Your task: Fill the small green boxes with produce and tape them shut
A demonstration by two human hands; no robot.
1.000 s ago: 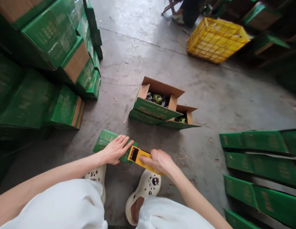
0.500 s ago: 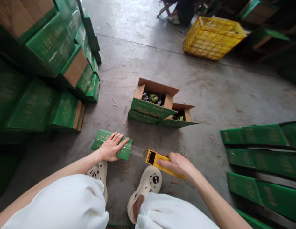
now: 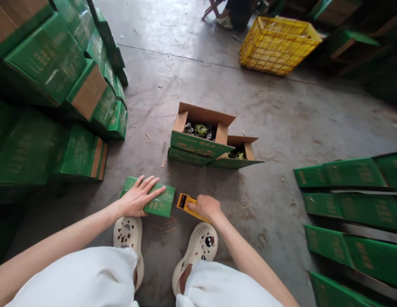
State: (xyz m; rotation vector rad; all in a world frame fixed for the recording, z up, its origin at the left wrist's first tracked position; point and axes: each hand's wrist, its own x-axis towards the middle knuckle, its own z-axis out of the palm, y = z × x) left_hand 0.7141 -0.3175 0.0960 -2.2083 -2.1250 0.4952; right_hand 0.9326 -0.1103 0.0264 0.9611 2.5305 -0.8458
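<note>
A closed green carton point(image 3: 168, 197) with printed lettering sits on the floor just beyond my feet. My left hand point(image 3: 137, 198) lies flat on its top with the fingers spread. My right hand point(image 3: 206, 207) is wrapped round a yellow tape dispenser point(image 3: 185, 202), whose front end is close to the carton's right edge. Between the dispenser and the carton, any strip of tape is too faint to make out.
Ahead stand open cartons point(image 3: 203, 143) holding green produce in dark wrapping. Stacked green boxes point(image 3: 48, 59) rise on the left, and rows of green cartons point(image 3: 352, 172) are at right. Farther off are a yellow crate point(image 3: 278, 47) and a person's shoe point(image 3: 224, 22).
My right hand has moved left with the tape dispenser, closing the gap to the carton where a clear strip of tape was stretched. My left hand still presses on the carton's top.
</note>
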